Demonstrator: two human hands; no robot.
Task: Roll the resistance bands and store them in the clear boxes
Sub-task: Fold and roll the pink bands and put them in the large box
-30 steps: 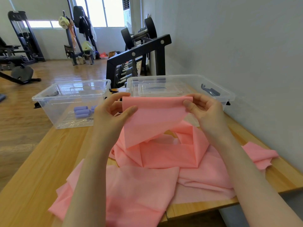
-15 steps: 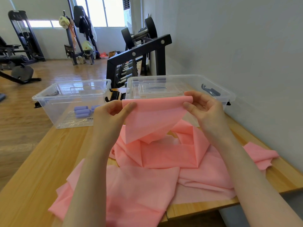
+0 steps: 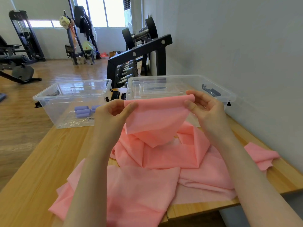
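Two bare forearms reach into view, ending in the left hand (image 3: 113,115) and the right hand (image 3: 206,108). No sleeve, glove, watch or ring shows on either one as far as the bottom edge. The fingernails are short and unpainted.

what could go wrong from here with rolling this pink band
Most of the pink band lies crumpled and folded over itself on the table, so the roll may likely pick up creases or go crooked. The left hand and right hand pinch only the top edge, so a corner could slip free. One end trails to the right near the table's edge and another part hangs off the front, so it might drag or slide off.
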